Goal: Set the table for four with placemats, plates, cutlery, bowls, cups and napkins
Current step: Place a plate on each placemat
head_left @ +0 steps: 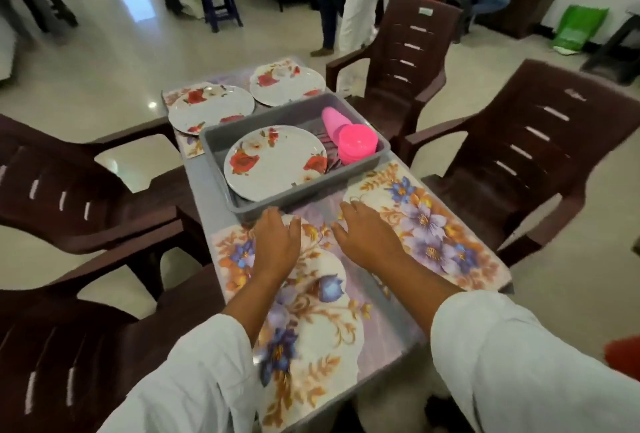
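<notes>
My left hand (277,245) and right hand (369,236) lie flat on the near mats (311,328), fingers straight, holding nothing. I judge I'm pressing the mats smooth and square so plates will sit level. The tub (263,212) stands mid-desk (194,169) at 12 o'clock, within reach of every place, holding a plate (273,162), with cups (330,124) and bowls (356,146) at its 2 o'clock corner. Beyond it, two plates (211,108) already sit on far mats.
</notes>
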